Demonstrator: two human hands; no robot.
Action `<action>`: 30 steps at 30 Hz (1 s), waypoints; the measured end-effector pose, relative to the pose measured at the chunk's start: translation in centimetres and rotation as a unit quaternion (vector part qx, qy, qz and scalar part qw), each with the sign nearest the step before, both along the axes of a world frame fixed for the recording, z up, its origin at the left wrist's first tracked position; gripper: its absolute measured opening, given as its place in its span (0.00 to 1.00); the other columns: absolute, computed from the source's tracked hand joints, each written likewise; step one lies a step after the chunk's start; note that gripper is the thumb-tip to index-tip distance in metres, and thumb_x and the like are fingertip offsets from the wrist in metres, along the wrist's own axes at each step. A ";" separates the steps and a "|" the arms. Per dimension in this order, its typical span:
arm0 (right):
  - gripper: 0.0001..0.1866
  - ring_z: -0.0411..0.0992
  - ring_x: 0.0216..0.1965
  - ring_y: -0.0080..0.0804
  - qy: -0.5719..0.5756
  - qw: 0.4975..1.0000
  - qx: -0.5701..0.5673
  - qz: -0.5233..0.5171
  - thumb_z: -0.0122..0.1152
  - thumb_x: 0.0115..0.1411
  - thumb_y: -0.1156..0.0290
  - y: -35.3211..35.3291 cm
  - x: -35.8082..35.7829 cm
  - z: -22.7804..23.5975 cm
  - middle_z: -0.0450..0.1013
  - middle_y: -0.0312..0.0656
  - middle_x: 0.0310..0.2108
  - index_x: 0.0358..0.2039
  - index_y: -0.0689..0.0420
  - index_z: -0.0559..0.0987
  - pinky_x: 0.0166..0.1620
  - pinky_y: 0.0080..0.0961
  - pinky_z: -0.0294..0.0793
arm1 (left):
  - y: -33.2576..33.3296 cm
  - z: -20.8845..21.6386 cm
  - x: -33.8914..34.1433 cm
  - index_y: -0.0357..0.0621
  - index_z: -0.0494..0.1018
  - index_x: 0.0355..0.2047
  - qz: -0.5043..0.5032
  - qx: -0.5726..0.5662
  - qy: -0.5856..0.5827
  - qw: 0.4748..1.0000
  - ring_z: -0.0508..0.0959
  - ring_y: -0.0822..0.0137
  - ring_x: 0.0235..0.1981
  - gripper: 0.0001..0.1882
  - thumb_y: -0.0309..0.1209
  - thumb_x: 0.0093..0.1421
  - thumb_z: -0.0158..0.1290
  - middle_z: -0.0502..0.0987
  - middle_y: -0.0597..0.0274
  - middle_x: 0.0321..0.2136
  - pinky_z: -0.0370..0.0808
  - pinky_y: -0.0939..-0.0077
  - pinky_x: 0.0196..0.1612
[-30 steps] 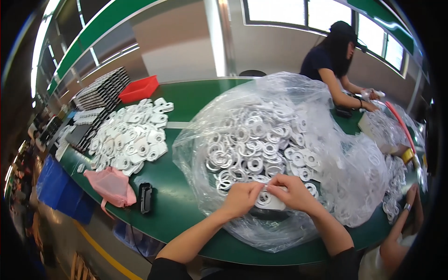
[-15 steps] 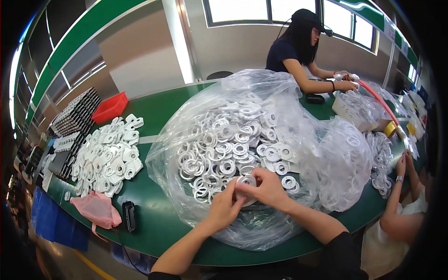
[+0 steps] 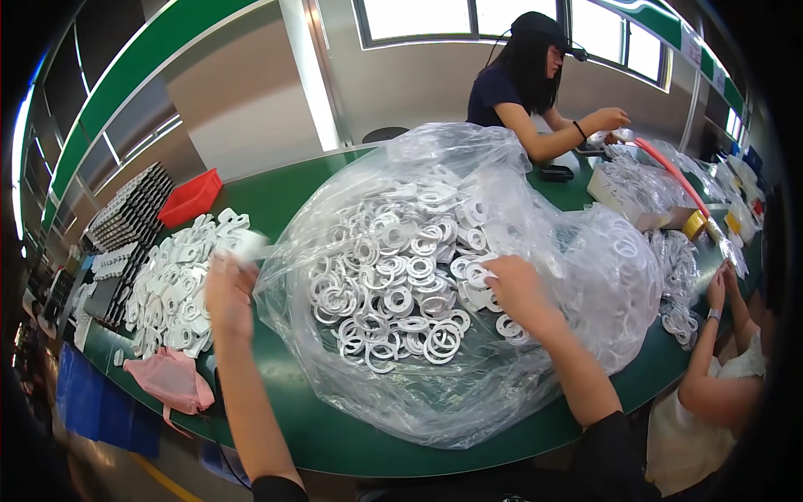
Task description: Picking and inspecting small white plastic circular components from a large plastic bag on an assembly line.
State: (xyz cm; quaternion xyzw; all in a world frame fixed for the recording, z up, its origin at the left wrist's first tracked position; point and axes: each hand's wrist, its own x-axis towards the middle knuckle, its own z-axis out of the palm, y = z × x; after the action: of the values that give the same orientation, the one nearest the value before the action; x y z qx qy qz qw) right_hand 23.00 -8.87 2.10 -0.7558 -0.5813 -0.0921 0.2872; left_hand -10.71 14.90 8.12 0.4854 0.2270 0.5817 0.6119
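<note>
White piece (image 3: 243, 244) in left grip (image 3: 228, 289) blurred (outline unclear).

A long green-topped table (image 3: 280, 182) fills the middle of the room, its edges curved by the lens. Behind it stands a grey-beige wall (image 3: 410, 84); high up, a dark-framed window (image 3: 422, 18) shows at least 4 bright white panes. A dark rounded seat (image 3: 385, 135) sits just beyond the table. At upper left, a green band (image 3: 125, 94) slants near a pale upright strip (image 3: 311, 84). At lower left, a yellow line (image 3: 163, 477) crosses the dull floor (image 3: 113, 460).
</note>
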 end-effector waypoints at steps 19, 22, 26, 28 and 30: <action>0.05 0.69 0.38 0.42 -0.105 0.980 -0.126 -0.110 0.63 0.46 0.73 0.0 0.4 -0.5 0.72 0.45 0.29 0.24 0.60 0.77 0.39 0.37 0.71 | -3.6 -4.8 18.1 0.38 0.75 0.30 0.114 0.521 0.516 0.670 0.70 0.51 0.43 0.07 0.25 0.49 0.55 0.73 0.52 0.42 0.69 0.63 0.46; 0.03 0.70 0.35 0.42 -0.011 0.996 0.030 -0.080 0.57 0.51 0.75 0.1 -0.2 0.5 0.72 0.46 0.27 0.23 0.59 0.77 0.36 0.37 0.71 | -3.0 -5.3 18.7 0.38 0.74 0.26 0.148 0.523 0.516 0.662 0.70 0.53 0.42 0.06 0.26 0.48 0.55 0.72 0.53 0.40 0.69 0.63 0.43; 0.07 0.73 0.29 0.36 0.173 0.974 0.145 -0.022 0.59 0.52 0.73 0.1 -1.0 2.3 0.75 0.46 0.26 0.30 0.61 0.79 0.33 0.28 0.72 | -3.9 -4.6 17.9 0.38 0.75 0.27 0.178 0.481 0.446 0.734 0.70 0.53 0.44 0.06 0.28 0.50 0.55 0.72 0.51 0.42 0.68 0.64 0.46; 0.09 0.74 0.26 0.32 0.261 0.954 0.146 -0.017 0.60 0.52 0.72 0.0 -1.5 3.1 0.76 0.45 0.26 0.33 0.63 0.79 0.32 0.24 0.72 | -5.6 -3.2 17.1 0.36 0.75 0.32 0.178 0.443 0.392 0.786 0.72 0.53 0.43 0.08 0.29 0.55 0.53 0.73 0.50 0.42 0.69 0.66 0.44; 0.10 0.74 0.25 0.24 0.369 0.926 0.070 0.039 0.58 0.54 0.72 0.1 -1.9 3.4 0.76 0.43 0.25 0.34 0.65 0.78 0.30 0.19 0.71 | -8.3 -1.9 15.7 0.35 0.74 0.34 0.056 0.305 0.342 0.887 0.75 0.54 0.33 0.09 0.30 0.58 0.50 0.75 0.50 0.35 0.71 0.68 0.37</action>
State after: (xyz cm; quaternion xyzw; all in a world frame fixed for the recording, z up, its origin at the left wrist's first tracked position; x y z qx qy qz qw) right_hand 21.12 -8.82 5.53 -0.6911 -0.4554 0.1640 0.5367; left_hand 5.01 6.59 6.26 0.8033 0.2607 0.4538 0.2845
